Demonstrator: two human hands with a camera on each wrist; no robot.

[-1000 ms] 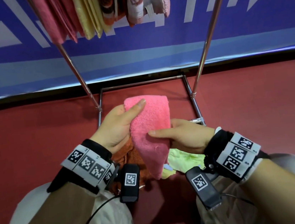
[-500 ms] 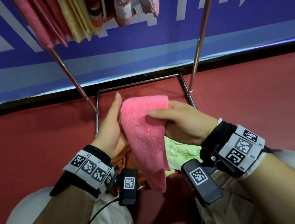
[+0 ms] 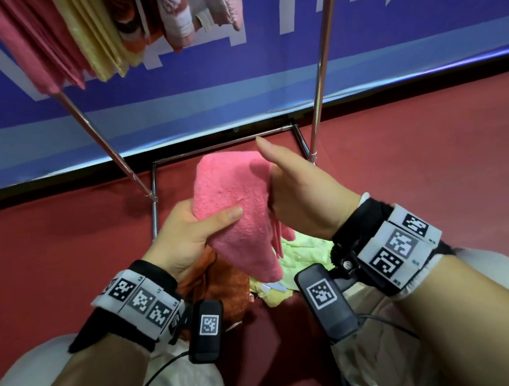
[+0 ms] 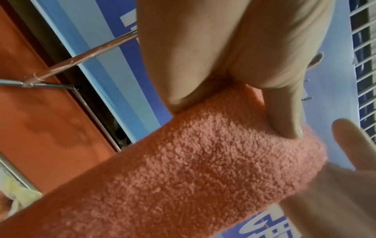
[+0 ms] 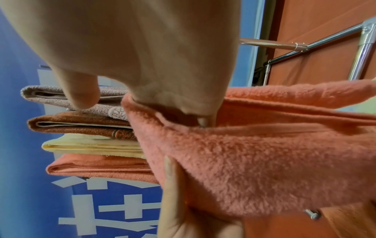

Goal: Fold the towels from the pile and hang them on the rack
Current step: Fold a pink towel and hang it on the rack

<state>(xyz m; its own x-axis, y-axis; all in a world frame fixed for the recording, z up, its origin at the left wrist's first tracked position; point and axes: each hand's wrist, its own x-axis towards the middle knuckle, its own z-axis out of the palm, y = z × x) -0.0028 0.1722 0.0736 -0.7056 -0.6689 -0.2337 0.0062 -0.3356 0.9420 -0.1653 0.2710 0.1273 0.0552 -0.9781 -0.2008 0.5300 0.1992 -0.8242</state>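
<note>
**Folding the pink towel in the air, the hang yet to come**

The step in hand looks like the fold. The pink towel [image 3: 233, 214] is held up between both hands, above the pile [image 3: 222, 283] of orange-brown and pale green cloth on the red floor [image 3: 61, 248], and just in front of the rack [image 3: 319, 66].

The left hand [image 3: 185, 236] grips the towel's lower middle, thumb pressed across the front and fingers behind. The right hand [image 3: 305, 199] holds the upper right edge. Its fingers curl into the fold, as the right wrist view shows, and its thumb stands free, pointing up.

The towel is doubled over at the top but tapers to a loose point below, with layers splaying at the right edge, so I judge the fold unfinished.

The next move probably calls for squaring those layers and evening the bottom. The towel then has to be lifted to the bar, beside the hung towels [image 3: 93, 36] at the upper left. The bar itself is out of view.
</note>
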